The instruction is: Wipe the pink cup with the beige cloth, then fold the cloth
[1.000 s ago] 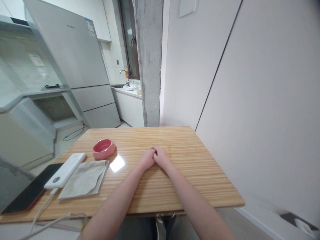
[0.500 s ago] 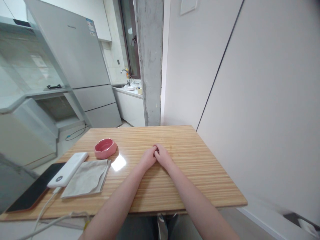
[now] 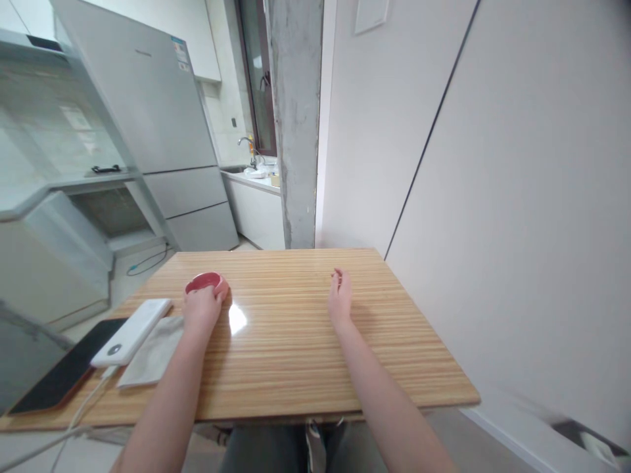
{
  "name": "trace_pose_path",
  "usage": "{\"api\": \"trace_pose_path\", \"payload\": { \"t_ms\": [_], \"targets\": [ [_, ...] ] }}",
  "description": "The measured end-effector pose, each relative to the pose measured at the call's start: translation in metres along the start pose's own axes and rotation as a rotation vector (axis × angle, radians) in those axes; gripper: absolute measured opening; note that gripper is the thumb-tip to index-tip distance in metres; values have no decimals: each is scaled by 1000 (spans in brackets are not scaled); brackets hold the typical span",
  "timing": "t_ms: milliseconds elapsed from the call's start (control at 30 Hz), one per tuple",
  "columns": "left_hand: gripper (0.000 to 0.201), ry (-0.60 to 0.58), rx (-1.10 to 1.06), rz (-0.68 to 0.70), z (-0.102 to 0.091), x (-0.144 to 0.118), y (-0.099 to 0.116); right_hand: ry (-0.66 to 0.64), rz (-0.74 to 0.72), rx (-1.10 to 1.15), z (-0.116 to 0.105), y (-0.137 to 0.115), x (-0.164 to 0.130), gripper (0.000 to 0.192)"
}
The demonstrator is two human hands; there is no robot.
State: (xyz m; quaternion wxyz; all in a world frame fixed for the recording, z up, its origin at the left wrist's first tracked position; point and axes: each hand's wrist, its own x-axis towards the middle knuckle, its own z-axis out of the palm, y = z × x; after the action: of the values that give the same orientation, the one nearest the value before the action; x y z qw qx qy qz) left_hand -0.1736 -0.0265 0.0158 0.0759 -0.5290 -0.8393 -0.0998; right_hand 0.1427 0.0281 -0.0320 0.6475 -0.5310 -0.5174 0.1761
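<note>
My left hand is at the near side of a pink ashtray at the table's left, its fingers closed on the rim. The hand covers the ashtray's front, so the fingertips are partly hidden. My right hand is over the right half of the table, turned on its side. Its fingers are loosely bent and apart, and it holds nothing. Under my left forearm lies a folded grey cloth, partly covered. Beside it is a white power bank with a white cable plugged into its near end.
A black flat tablet-like slab lies at the left edge of the wood-grain table. Beyond the table stand a grey pillar, a fridge and a sink counter. A white wall runs along the right.
My hands were clasped together at the table's middle and have come apart. The left one has moved left onto the ashtray; the right one has shifted a little to the right.
</note>
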Motion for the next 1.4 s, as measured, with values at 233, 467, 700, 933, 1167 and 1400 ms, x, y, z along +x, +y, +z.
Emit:
{"api": "trace_pose_path", "payload": {
  "t_ms": [233, 467, 700, 933, 1167, 1400],
  "targets": [
    [21, 24, -204, 411, -4, -16, 59, -178, 38, 36, 8, 6, 0, 33],
    [16, -65, -383, 713, -3, -80, 149, -409, 120, 273, 13, 3, -6, 43],
    [16, -119, -383, 761, 8, -90, 163, -432, 125, 178, 10, 4, -2, 30],
    [21, -113, -383, 889, 3, -84, 156, -441, 144, 161, 12, 9, 0, 31],
    [35, 308, -228, 206, -30, -71, 11, -438, 145, 126, 12, 9, 0, 31],
    [35, -51, 258, -96, -18, -69, -87, -434, 156, 118, 12, 6, 1, 29]
  ]
}}
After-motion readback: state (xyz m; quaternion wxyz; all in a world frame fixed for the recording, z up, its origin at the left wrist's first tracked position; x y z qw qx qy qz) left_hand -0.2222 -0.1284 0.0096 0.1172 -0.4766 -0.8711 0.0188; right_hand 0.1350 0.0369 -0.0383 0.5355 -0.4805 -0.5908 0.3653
